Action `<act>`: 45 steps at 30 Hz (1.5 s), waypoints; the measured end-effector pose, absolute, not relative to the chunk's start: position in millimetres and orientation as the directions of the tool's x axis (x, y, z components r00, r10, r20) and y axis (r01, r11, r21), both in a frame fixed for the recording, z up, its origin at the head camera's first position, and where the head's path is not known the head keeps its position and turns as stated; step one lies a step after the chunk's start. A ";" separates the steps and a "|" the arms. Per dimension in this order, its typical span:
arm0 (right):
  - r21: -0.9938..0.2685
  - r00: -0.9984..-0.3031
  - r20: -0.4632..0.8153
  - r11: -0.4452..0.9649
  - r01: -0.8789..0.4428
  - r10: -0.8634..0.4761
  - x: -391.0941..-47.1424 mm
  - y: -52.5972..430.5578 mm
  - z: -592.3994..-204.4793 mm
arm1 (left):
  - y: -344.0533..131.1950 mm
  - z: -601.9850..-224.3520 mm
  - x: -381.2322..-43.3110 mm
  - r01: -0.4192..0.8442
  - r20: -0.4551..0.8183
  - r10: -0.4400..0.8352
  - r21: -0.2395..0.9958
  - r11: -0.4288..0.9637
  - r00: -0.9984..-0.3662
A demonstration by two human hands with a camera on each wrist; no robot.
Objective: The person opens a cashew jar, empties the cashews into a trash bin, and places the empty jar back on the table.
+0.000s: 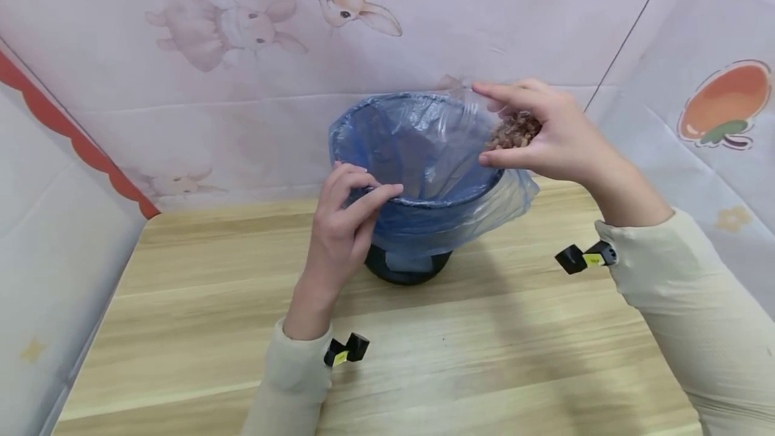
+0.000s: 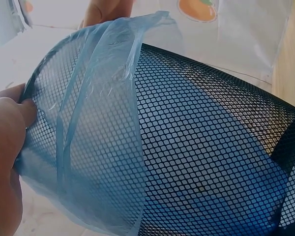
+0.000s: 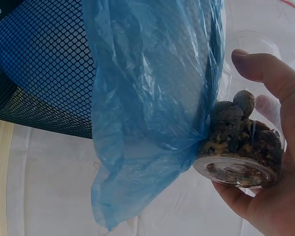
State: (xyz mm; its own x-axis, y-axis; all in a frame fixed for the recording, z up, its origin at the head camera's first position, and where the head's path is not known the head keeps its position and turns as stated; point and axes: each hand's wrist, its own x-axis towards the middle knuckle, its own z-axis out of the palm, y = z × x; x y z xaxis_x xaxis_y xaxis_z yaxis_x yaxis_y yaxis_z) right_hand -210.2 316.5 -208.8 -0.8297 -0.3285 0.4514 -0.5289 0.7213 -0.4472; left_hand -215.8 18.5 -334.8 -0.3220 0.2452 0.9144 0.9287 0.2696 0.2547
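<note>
A black mesh trash bin [image 1: 406, 273] stands on the table, lined with a thin blue plastic bag [image 1: 478, 217] folded over its rim. My left hand [image 1: 340, 224] grips the near-left part of the bagged rim, fingers over the edge. At the right side of the rim, my right hand [image 1: 563, 132] holds a clear plastic cup [image 3: 236, 169] tilted with its mouth toward the bin. Brown, lumpy bits [image 1: 514, 130] lie inside the cup; their kind is unclear. The left wrist view shows the bin's mesh wall [image 2: 201, 147] and the bag's overhang close up.
The wood-grain table [image 1: 212, 328] extends in front of and to both sides of the bin. Behind it rises a pale wall covering [image 1: 242, 93] printed with rabbits, close to the bin's far side. Small black devices [image 1: 346, 350] sit at both sleeve cuffs.
</note>
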 end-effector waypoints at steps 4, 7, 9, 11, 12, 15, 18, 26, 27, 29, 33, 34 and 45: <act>-0.436 -0.832 0.436 0.728 -0.529 -0.343 -211.5 316.0 -208.6 | 18.5 -336.3 -215.4 0.926 0.912 0.244 0.264 0.271 -0.331; -0.411 -0.833 0.424 0.744 -0.527 -0.356 -212.9 316.1 -208.4 | 18.4 -336.5 -215.3 0.926 0.912 0.243 0.262 0.270 -0.329; -0.392 -0.830 0.418 0.750 -0.532 -0.370 -214.2 315.5 -208.1 | 18.2 -336.2 -215.1 0.927 0.914 0.242 0.258 0.270 -0.325; -0.383 -0.828 0.412 0.752 -0.537 -0.382 -215.3 315.1 -207.3 | 18.2 -335.6 -215.0 0.929 0.916 0.241 0.257 0.267 -0.322; -0.379 -0.825 0.410 0.751 -0.541 -0.388 -215.8 315.0 -206.8 | 18.2 -335.4 -215.1 0.929 0.915 0.241 0.256 0.267 -0.322; -0.377 -0.827 0.391 0.750 -0.544 -0.404 -216.6 315.7 -204.2 | 19.1 -335.5 -215.3 0.929 0.914 0.245 0.256 0.269 -0.322; -0.358 -0.825 0.368 0.753 -0.552 -0.430 -218.0 314.4 -199.4 | 18.8 -335.8 -215.4 0.928 0.914 0.247 0.253 0.274 -0.323; -0.283 -0.822 0.315 0.780 -0.558 -0.474 -222.2 306.6 -186.7 | 18.9 -337.3 -216.0 0.928 0.915 0.245 0.252 0.274 -0.320; -0.280 -0.825 0.306 0.784 -0.554 -0.475 -222.6 305.6 -185.3 | 18.9 -337.4 -216.0 0.928 0.915 0.244 0.252 0.274 -0.320; -0.272 -0.830 0.289 0.791 -0.549 -0.477 -223.2 304.3 -182.9 | 18.7 -337.5 -215.9 0.928 0.915 0.245 0.252 0.275 -0.321; -0.256 -0.839 0.260 0.803 -0.538 -0.479 -224.4 302.9 -180.9 | 18.7 -338.1 -216.0 0.927 0.913 0.249 0.253 0.277 -0.324; -0.250 -0.839 0.256 0.806 -0.537 -0.480 -224.6 302.9 -180.8 | 18.7 -338.2 -216.1 0.927 0.912 0.250 0.253 0.277 -0.324; -0.180 -0.836 0.219 0.821 -0.542 -0.503 -226.8 301.1 -179.5 | 19.0 -338.4 -218.0 0.930 0.919 0.242 0.241 0.277 -0.311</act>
